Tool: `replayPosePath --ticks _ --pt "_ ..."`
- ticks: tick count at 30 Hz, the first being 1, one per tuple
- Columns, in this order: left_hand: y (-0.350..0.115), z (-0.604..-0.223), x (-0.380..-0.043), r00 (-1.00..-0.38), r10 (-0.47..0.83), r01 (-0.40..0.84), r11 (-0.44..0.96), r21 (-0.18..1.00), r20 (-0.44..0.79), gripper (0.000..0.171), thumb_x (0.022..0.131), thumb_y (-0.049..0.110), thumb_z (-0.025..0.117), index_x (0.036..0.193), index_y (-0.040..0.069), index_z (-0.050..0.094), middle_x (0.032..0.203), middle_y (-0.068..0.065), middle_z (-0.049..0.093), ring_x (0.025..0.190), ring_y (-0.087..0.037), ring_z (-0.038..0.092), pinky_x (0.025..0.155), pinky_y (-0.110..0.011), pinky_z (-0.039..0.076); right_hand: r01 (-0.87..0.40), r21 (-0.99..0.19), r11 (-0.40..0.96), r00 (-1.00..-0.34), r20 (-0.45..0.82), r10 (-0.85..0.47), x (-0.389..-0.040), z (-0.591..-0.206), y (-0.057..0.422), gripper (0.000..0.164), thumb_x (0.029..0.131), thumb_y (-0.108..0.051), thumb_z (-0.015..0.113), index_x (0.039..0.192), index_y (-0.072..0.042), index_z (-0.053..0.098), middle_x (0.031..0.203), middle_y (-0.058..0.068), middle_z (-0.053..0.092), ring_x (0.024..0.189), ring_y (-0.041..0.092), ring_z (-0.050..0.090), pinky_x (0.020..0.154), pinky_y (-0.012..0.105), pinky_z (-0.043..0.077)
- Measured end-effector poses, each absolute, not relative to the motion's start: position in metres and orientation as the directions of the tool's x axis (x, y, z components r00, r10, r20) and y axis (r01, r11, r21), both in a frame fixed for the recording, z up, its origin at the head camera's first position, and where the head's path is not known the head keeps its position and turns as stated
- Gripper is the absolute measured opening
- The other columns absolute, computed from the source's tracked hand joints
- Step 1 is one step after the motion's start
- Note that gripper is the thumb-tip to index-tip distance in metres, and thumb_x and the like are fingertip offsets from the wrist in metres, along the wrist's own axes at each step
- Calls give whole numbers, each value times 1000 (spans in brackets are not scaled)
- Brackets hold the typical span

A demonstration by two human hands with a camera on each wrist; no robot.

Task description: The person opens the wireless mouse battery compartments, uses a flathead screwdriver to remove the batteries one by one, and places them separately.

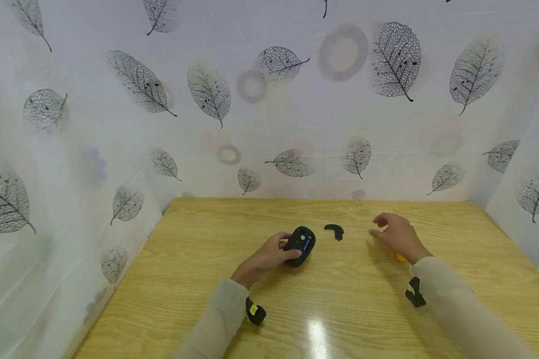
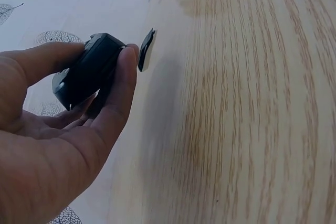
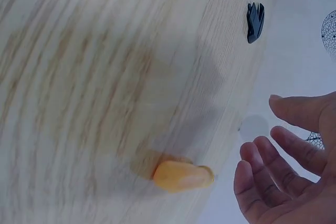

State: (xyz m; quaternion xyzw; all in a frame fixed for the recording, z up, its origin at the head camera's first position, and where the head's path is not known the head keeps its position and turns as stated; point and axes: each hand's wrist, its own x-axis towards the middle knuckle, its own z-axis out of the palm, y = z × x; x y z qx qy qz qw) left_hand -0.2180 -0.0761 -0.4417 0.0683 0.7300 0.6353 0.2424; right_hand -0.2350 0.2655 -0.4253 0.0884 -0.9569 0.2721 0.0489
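Note:
My left hand grips a black computer mouse above the table, its underside turned up toward the head camera. In its open battery bay a blue battery shows. The thumb lies across the near end, and the other fingers are partly hidden behind the mouse. To the right of the mouse a curved black cover piece lies on the table. My right hand hovers with loosely bent fingers and holds nothing. Below it lies a screwdriver with a yellow-orange handle, mostly hidden by the hand in the head view.
The light wood table runs back to a pale curtain printed with dark leaves, which also hangs along both sides. Each wrist carries a small black strapped device, such as the one at the left cuff.

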Motion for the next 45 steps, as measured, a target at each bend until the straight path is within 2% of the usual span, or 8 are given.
replayPosePath --ticks 9,17,22,27,32,38,41,45 --pt "-77 -440 -218 -867 414 -234 151 960 -276 56 99 14 67 148 0 42 125 -21 60 100 -28 69 84 -39 61 -98 -503 859 -995 56 -80 -227 -420 283 45 94 -19 71 118 17 61 109 33 65 97 47 63 85 66 49" --pt "-79 -440 -217 -866 418 -248 119 962 -275 58 99 12 67 149 1 40 121 -22 60 93 -32 72 86 -41 61 -51 -455 889 -999 30 -42 -223 -427 299 50 93 -26 72 114 18 62 106 33 65 93 46 64 78 61 53" --pt "-80 -440 -217 -863 427 -237 126 963 -269 59 97 10 71 147 0 41 119 -21 62 91 -31 72 83 -41 61 -15 -436 900 -999 -23 -27 -220 -430 305 56 91 -31 73 114 19 61 107 34 65 94 47 63 79 60 53" --pt "-80 -442 -219 -867 422 -234 129 964 -266 56 98 14 70 145 1 44 120 -20 61 89 -29 72 81 -40 62 21 -440 898 -998 -68 -9 -217 -432 308 59 90 -33 75 113 19 61 109 35 64 90 43 65 76 58 54" --pt "-80 -442 -220 -868 413 -249 117 962 -275 56 99 17 69 146 1 43 126 -21 57 91 -27 72 82 -37 61 43 -462 886 -996 -91 1 -215 -433 310 49 89 -31 76 104 14 64 91 22 67 77 30 62 67 47 53" --pt "-80 -442 -221 -859 436 -267 65 962 -268 56 100 14 66 147 -1 41 129 -22 55 93 -28 72 84 -37 61 47 -476 878 -996 -95 2 -212 -435 311 31 90 -27 75 83 1 65 77 7 59 69 23 50 59 34 39" --pt "-80 -442 -222 -858 443 -269 43 962 -260 53 101 13 65 146 -2 41 128 -23 56 96 -30 72 86 -38 61 46 -475 879 -996 -91 3 -212 -436 312 29 89 -26 75 79 -2 63 75 6 57 68 23 48 58 33 36" --pt "-80 -444 -223 -866 426 -272 39 962 -262 52 101 13 65 145 -3 41 126 -23 58 96 -31 72 86 -39 61 36 -466 884 -997 -73 2 -212 -437 316 31 88 -25 75 85 4 68 82 14 65 70 25 55 59 37 45"
